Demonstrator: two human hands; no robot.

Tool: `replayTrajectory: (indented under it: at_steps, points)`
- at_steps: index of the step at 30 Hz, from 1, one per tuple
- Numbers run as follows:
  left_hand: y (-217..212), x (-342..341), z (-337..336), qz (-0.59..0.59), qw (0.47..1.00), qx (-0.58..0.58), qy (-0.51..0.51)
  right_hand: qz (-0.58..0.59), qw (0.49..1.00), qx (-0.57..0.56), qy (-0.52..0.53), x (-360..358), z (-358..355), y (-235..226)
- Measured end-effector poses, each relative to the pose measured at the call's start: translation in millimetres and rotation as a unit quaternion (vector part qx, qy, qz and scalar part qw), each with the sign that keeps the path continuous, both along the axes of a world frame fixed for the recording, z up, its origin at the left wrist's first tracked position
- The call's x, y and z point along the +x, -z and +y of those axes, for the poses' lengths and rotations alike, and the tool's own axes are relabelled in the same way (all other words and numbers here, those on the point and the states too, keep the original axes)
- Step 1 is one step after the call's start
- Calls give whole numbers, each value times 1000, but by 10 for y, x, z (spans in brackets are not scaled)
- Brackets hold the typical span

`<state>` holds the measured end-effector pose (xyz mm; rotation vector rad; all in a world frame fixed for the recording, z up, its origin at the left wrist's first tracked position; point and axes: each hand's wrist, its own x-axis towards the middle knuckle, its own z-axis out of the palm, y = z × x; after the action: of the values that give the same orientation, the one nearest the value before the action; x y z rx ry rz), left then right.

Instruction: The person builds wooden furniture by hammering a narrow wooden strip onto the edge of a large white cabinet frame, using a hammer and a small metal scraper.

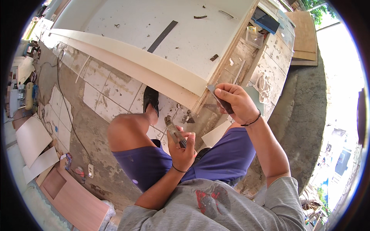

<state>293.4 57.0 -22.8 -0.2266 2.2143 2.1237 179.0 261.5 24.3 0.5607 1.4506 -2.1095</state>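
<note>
My left hand [182,152] is closed around a worn, metal-grey handheld tool [173,130], which looks like a utility knife and points up and away from me. Raised beside the near right corner of a large white panelled piece [127,46], my right hand [239,106] pinches a dark flat strip [225,104] between thumb and fingers. The strip's lighter grey end reaches close to the panel's wooden edge; whether they touch, I cannot tell. A longer dark strip [162,36] lies on the white surface, among small scraps [214,57].
Stained white tiles [111,82] and bare concrete surround my legs. On the left are a black cable [71,115], a socket block [91,170] and cut boards [75,200]. At right lie a bundle of cord [263,86], a clear container [254,36] and leaning wooden sheets [304,36].
</note>
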Motion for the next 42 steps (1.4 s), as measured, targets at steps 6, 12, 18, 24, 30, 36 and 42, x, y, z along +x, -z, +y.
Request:
replayTrajectory:
  at_steps: [6, 12, 18, 24, 30, 36, 42]
  points:
    - [260, -13, -143, 84, 992, -95, 11, 205, 947, 238, -72, 20, -7, -57]
    - [117, 46, -46, 10, 999, -49, -5, 245, 883, 399, -30, -6, -110, -226]
    - [213, 65, -83, 4, 999, -38, -13, 366, 803, 467, -55, -97, -309, -197]
    - [111, 66, -39, -18, 999, -1, -48, 496, 746, 444, -22, 53, -458, -186]
    - [780, 245, -116, -127, 956, 179, -194, 640, 677, 284, -227, 515, -922, -735]
    - [203, 48, -164, -77, 986, 53, -137, 475, 766, 413, -129, 418, -310, -464]
    - [73, 86, -178, -53, 990, 25, -126, 474, 748, 453, -102, 82, -20, -64]
